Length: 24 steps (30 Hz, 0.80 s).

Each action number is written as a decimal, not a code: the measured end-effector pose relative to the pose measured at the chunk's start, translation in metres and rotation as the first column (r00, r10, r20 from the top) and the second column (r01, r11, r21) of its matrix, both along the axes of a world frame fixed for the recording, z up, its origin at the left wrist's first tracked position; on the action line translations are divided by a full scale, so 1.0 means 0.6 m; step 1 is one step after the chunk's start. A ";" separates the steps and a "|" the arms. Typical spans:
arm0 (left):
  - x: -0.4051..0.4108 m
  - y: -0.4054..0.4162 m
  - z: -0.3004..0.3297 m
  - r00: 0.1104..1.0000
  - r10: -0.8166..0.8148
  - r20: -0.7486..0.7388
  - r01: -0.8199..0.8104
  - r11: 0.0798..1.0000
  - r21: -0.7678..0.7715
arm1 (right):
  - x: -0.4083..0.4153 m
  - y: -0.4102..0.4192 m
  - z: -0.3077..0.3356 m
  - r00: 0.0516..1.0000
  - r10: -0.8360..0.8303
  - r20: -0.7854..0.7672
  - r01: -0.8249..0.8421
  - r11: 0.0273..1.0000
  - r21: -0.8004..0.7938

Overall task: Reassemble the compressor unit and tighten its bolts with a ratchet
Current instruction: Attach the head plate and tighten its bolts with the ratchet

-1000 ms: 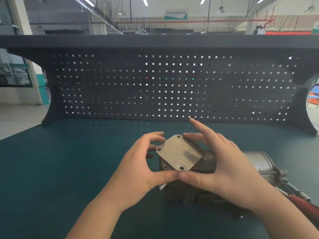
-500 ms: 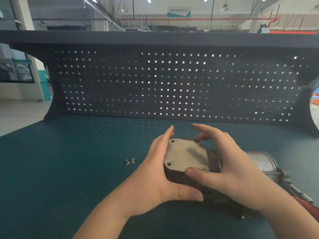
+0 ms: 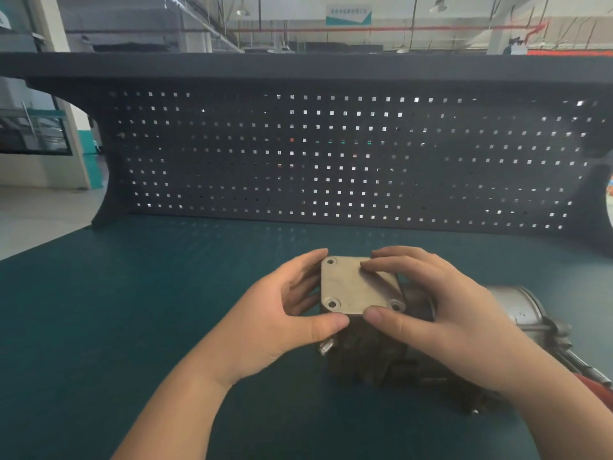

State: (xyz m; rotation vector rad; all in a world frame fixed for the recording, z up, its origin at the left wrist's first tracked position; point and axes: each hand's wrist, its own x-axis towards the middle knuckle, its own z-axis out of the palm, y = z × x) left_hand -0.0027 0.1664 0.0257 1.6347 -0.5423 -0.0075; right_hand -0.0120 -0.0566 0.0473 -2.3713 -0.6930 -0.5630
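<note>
A square grey cover plate (image 3: 353, 288) with bolt holes at its corners lies flat on top of the dark finned compressor block (image 3: 365, 360). The silver motor cylinder (image 3: 517, 307) of the unit stretches to the right on the green bench mat (image 3: 132, 327). My left hand (image 3: 282, 320) holds the plate's left edge, thumb at the near left corner. My right hand (image 3: 441, 313) grips the plate from the right, fingers on its far top, thumb on its near edge. No bolts sit in the visible holes.
A red-handled tool (image 3: 597, 386) with a metal shaft lies at the right edge beside the motor. A dark pegboard (image 3: 331, 154) closes off the back of the bench. The bench's left edge drops to the shop floor (image 3: 30, 220).
The plate, held tilted above the block a second ago, now lies flat on it. Both hands lowered with it and shifted their hold; two small bolts seen left of the hand are now hidden.
</note>
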 end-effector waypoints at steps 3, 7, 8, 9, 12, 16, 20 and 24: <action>0.000 0.000 0.002 1.000 -0.010 0.003 0.010 1.000 0.013 | 0.000 -0.001 0.000 1.000 0.007 -0.010 -0.006 1.000 0.017; 0.000 0.002 0.004 1.000 -0.015 0.002 0.015 1.000 0.005 | 0.000 -0.003 0.000 0.999 0.024 -0.026 -0.024 0.999 0.029; 0.000 0.002 0.004 1.000 -0.013 0.001 0.013 1.000 0.000 | 0.000 -0.003 0.000 0.999 0.027 -0.030 -0.026 0.999 0.030; 0.000 0.002 0.004 1.000 -0.012 0.001 0.012 1.000 -0.005 | 0.001 -0.004 0.000 0.999 0.029 -0.034 -0.028 0.999 0.036; 0.000 0.000 0.004 1.000 -0.015 0.005 0.015 1.000 -0.012 | 0.002 -0.006 0.000 0.997 0.041 -0.063 -0.036 0.997 0.068; 0.000 -0.001 0.005 1.000 -0.014 0.005 0.014 1.000 -0.025 | 0.001 -0.006 -0.001 0.996 0.049 -0.076 -0.044 0.997 0.069; -0.001 0.000 0.005 1.000 -0.015 0.007 0.016 1.000 -0.016 | 0.000 -0.005 0.000 0.996 0.050 -0.074 -0.045 0.997 0.067; 0.000 0.001 0.004 1.000 -0.013 0.017 0.013 1.000 -0.026 | 0.000 -0.006 0.000 0.996 0.059 -0.074 -0.054 0.996 0.066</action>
